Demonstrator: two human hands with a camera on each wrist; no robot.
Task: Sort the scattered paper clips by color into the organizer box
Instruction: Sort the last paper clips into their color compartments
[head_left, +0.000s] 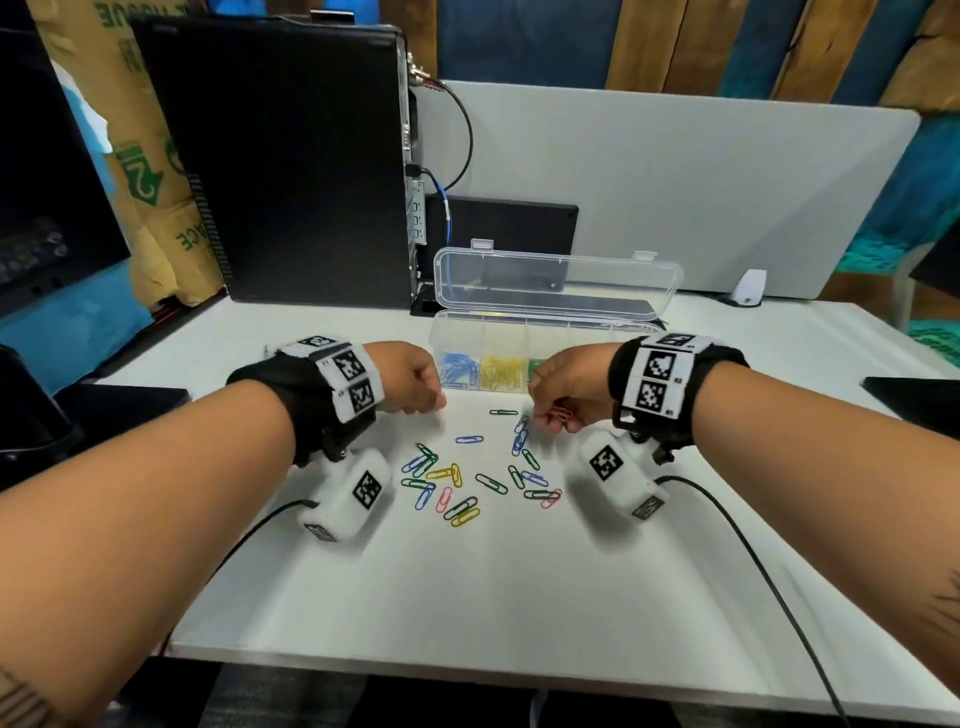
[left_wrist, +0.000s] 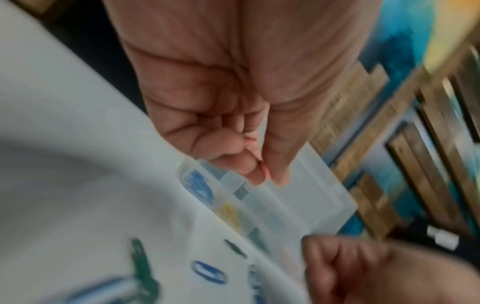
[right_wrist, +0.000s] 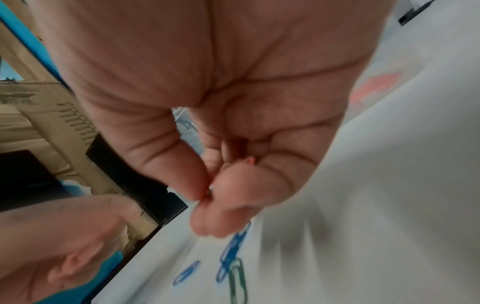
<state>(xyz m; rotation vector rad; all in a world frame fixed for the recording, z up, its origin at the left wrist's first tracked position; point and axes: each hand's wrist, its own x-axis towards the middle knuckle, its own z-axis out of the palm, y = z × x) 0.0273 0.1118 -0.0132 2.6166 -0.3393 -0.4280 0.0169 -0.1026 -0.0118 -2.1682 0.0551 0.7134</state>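
Observation:
Several paper clips (head_left: 470, 480) in blue, green, yellow and pink lie scattered on the white table between my hands. The clear organizer box (head_left: 545, 332) stands behind them with its lid up; blue clips (head_left: 457, 366), yellow clips (head_left: 501, 371) and green ones fill separate compartments. My left hand (head_left: 423, 389) hovers near the box's left end, fingers curled, pinching a pink clip (left_wrist: 265, 170). My right hand (head_left: 553, 410) hangs above the pile's far right and pinches pink clips (head_left: 560, 414) in its curled fingers. The box (left_wrist: 306, 197) shows blurred in the left wrist view.
A black computer tower (head_left: 291, 166) stands at the back left, with cables beside it. A grey divider panel (head_left: 675, 182) runs along the back edge. Black cables (head_left: 753, 561) trail from both wrists across the table. A dark object (head_left: 914, 395) lies at the right edge.

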